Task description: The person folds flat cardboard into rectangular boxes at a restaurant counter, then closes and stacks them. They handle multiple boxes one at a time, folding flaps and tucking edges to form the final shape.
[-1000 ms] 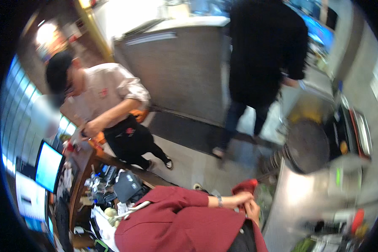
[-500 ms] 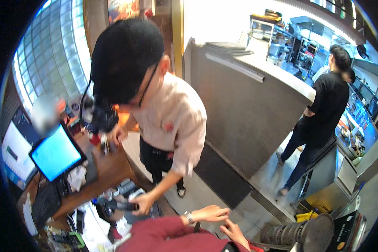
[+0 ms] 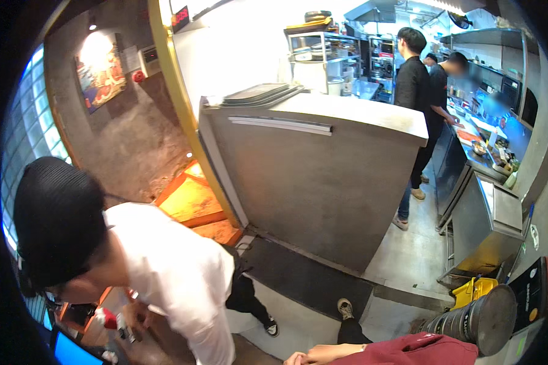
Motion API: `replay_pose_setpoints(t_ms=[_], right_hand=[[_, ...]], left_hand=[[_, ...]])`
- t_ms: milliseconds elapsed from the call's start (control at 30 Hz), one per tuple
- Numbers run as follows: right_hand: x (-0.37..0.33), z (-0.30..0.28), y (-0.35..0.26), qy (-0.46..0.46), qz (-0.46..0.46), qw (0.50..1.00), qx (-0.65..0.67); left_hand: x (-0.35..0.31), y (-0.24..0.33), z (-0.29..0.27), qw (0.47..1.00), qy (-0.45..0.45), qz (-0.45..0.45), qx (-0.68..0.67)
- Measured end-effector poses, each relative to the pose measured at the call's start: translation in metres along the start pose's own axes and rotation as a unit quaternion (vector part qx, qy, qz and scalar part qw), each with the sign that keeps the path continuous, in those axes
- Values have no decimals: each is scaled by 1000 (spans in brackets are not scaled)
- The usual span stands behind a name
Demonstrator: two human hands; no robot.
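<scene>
At the lower edge, my right hand (image 3: 332,353) reaches in from a maroon sleeve (image 3: 408,351), with a narrow band at its wrist. Just left of it are a few fingertips of what seems to be my left hand (image 3: 295,359), close against the right one. The frame's edge cuts off both hands, so their fingers and anything in them are mostly hidden. Nearest to them is a foot in a dark shoe (image 3: 345,308) and black trouser leg. To the left, a co-worker in a white shirt (image 3: 170,274) and black cap bends over a wooden desk, one hand (image 3: 137,316) low over it.
A grey partition (image 3: 304,188) with stacked trays (image 3: 262,94) stands ahead, a black mat (image 3: 304,264) along its foot. At right are a ribbed drum (image 3: 493,319), a yellow bucket (image 3: 474,292) and a steel cabinet (image 3: 487,225). Two dark-clothed people work in the kitchen beyond.
The view has swung to the right and up, so the desk and screen slide to the lower left. My hands now sit lower, partly out of frame. The co-worker leans further down.
</scene>
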State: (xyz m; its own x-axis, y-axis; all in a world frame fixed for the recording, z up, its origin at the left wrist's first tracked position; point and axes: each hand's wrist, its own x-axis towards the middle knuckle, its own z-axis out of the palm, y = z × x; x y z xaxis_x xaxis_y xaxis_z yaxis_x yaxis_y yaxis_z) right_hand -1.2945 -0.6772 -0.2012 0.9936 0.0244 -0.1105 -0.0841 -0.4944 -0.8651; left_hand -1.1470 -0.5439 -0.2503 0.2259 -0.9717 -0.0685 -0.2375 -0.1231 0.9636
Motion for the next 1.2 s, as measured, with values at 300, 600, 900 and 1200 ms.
replay_pose_setpoints(t_ms=[300, 600, 900, 1200], right_hand=[[-65, -223, 108, 72, 63, 989, -112], [-20, -362, 162, 86, 90, 992, 2], [183, -475, 224, -106, 98, 989, 8], [431, -652, 227, 129, 22, 991, 25]], left_hand=[[254, 82, 96, 997, 25, -34, -62], [389, 154, 80, 996, -10, -80, -37], [480, -38, -81, 940, 16, -202, 274], [444, -144, -223, 881, 64, -392, -257]])
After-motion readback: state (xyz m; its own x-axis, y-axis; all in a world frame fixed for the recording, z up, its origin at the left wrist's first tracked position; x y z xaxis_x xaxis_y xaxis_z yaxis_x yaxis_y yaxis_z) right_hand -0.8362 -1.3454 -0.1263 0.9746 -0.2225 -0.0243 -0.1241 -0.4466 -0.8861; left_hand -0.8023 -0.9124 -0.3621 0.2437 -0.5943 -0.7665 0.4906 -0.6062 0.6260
